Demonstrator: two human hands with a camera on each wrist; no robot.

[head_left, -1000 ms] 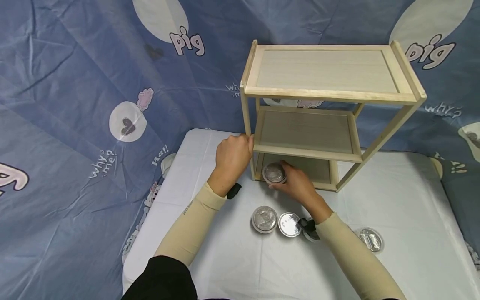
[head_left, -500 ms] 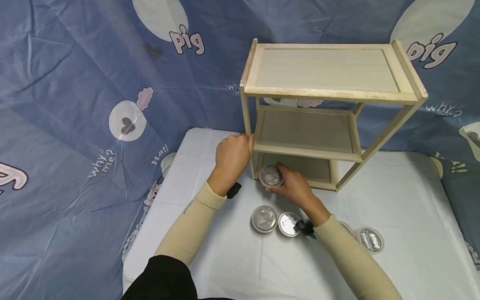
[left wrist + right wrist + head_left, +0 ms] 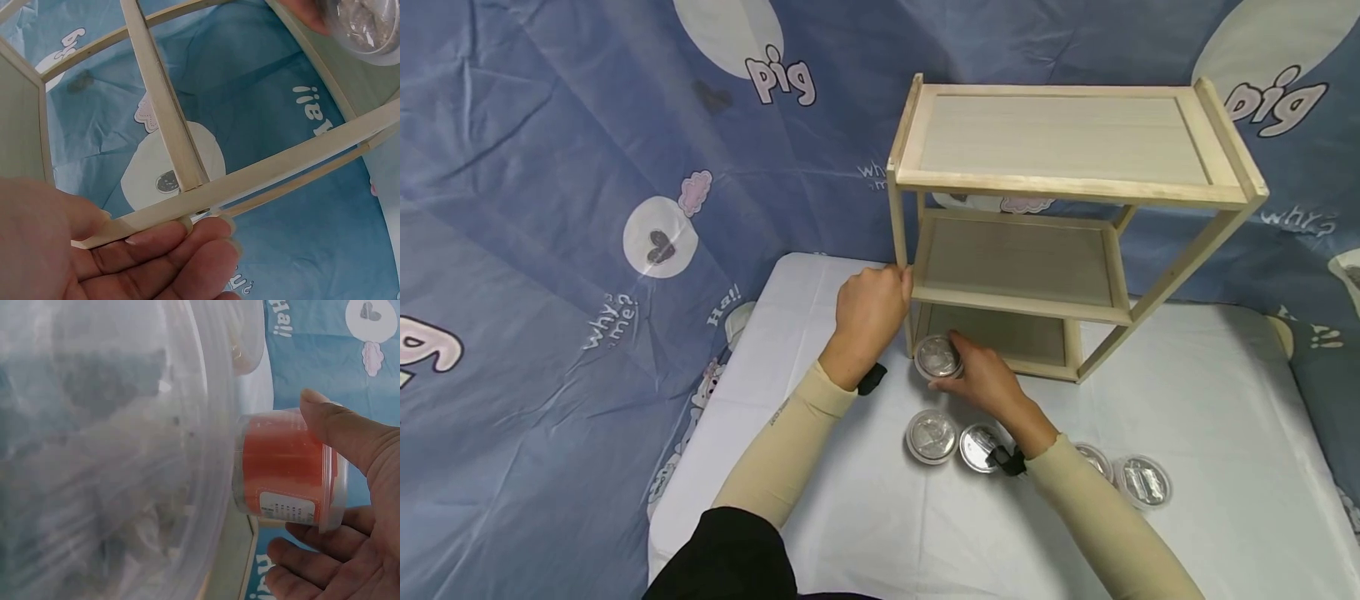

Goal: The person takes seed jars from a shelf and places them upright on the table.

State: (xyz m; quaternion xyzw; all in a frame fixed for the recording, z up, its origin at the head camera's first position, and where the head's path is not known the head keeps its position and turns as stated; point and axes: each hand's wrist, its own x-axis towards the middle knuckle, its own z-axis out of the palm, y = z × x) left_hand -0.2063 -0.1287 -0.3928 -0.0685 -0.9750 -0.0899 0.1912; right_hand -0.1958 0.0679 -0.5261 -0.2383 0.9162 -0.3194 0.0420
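My right hand (image 3: 992,379) holds a small clear plastic tub (image 3: 938,357) at the front left corner of the bottom shelf (image 3: 1026,337). In the right wrist view the tub shows an orange-red wrap and a white label, with the thumb on one side and fingers on the other. My left hand (image 3: 871,308) grips the front left post of a small three-tier wooden rack (image 3: 1060,137). The left wrist view shows the thumb and fingers around that post (image 3: 269,172).
On the white-covered table (image 3: 850,533) stand several more lidded tubs, among them a left one (image 3: 932,437), a shiny one (image 3: 979,447) and a far right one (image 3: 1144,482). My right forearm passes over this row. Blue printed cloth (image 3: 565,250) hangs behind the rack.
The right hand has drawn the tub slightly left and towards me at the bottom shelf's front edge. My left hand stays on the post.
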